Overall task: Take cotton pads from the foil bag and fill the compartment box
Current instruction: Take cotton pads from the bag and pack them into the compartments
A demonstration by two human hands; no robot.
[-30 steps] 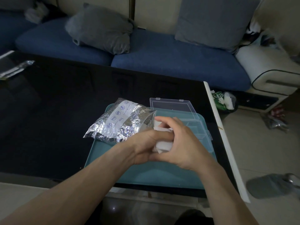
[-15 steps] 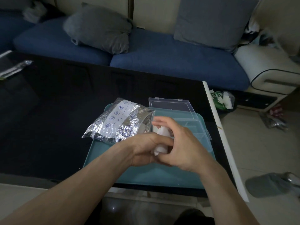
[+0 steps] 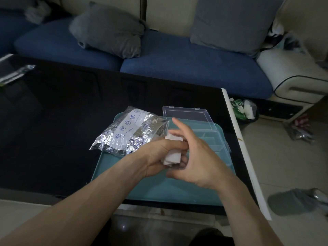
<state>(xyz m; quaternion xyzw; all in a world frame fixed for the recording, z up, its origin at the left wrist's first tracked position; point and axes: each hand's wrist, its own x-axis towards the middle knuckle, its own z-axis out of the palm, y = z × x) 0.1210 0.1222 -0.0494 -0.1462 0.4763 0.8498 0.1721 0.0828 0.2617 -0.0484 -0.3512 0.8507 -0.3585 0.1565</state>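
tray (image 3: 124, 176) near table's right edge (image 3: 236, 132) | your left hand (image 3: 159, 157) grips cotton pads (image 3: 173, 157) | your right hand (image 3: 197, 157) fingers spread, beside pads, over compartment box (image 3: 219, 142)

The left hand (image 3: 159, 157) is gripping a stack of white pads (image 3: 173, 153), its fingers curling round them, above a teal tray (image 3: 159, 190). The right hand (image 3: 197, 157) is hovering just beside the stack with fingers spread and loose; whether it is touching the pads is unclear. A foil bag (image 3: 131, 132) is lying on the tray's far left corner, mouth toward the hands. A clear box (image 3: 216, 139) is sitting on the tray's right side, lid (image 3: 186, 115) open. The tray is resting on a black surface (image 3: 62, 112) before a blue sofa (image 3: 177, 57).
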